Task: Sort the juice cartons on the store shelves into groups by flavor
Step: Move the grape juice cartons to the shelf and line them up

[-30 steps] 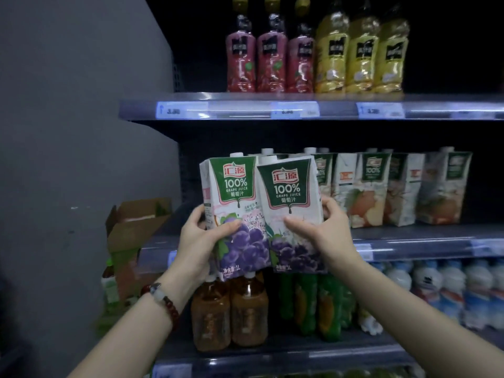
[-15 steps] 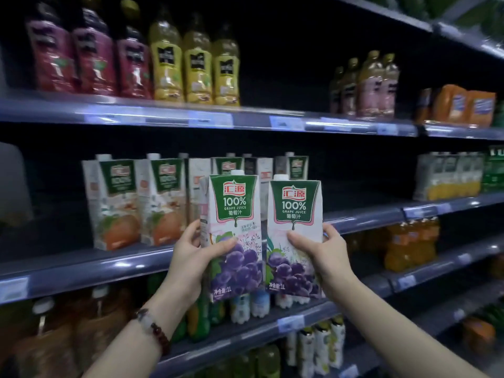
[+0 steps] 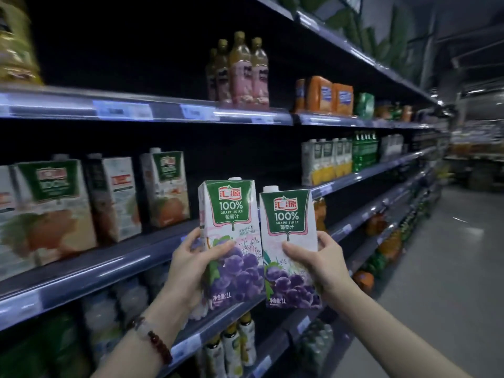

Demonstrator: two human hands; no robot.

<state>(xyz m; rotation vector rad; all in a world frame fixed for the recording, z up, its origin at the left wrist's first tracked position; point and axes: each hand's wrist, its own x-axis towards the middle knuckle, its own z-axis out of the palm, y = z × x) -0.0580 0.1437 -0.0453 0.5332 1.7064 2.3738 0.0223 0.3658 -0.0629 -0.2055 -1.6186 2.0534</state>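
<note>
Dim store aisle, middle shelf (image 3: 114, 264) | left hand (image 3: 191, 264) and right hand (image 3: 320, 264) each wrapping fingers round a grape carton (image 3: 231, 241), second grape carton (image 3: 290, 246) | now carried rightward past peach cartons (image 3: 54, 208) toward bare shelf stretch | grape group likely started there

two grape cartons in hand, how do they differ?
Left carton sits higher and turned, showing a side panel as well as its front; right carton sits lower and shows mostly its front. Left hand grips the left carton with thumb across the front; right hand grips the right carton the same way from the other side. Both are upright, off the shelf, with the same green 100% Grape Juice label and purple grapes.
</note>
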